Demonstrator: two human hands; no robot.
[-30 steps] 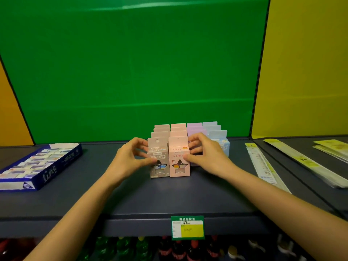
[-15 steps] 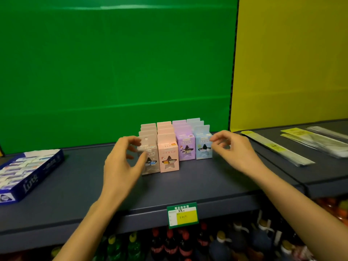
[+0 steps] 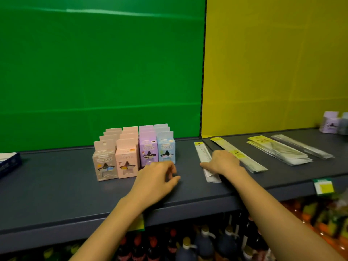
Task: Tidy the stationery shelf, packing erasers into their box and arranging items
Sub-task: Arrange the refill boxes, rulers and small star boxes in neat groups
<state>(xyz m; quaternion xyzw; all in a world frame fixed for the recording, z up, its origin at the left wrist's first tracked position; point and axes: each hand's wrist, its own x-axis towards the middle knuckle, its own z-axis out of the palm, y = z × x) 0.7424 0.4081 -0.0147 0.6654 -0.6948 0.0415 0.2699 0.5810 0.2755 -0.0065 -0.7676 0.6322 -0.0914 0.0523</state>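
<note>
Four rows of small star-window boxes stand on the dark shelf (image 3: 56, 187): grey (image 3: 103, 164), pink (image 3: 126, 163), purple (image 3: 147, 151) and light blue (image 3: 166, 149). My left hand (image 3: 156, 178) hovers just in front of the purple and blue rows with loosely curled fingers and holds nothing. My right hand (image 3: 223, 162) lies over a long clear ruler packet (image 3: 202, 152), thumb at its left edge and fingers bent down across it, fingertips hidden. The blue eraser box (image 3: 9, 163) shows only its corner at the far left edge.
More long clear packets lie to the right: one with a yellow label (image 3: 244, 160), a thicker stack (image 3: 278, 152) and a thin one (image 3: 303, 146). Purple boxes (image 3: 329, 125) stand at the far right. A price tag (image 3: 323, 186) hangs on the shelf edge; bottles (image 3: 203, 242) below.
Both hands let go of the star boxes. The view turned right. My right hand travelled right onto the ruler packet and my left hand dropped in front of the boxes.
</note>
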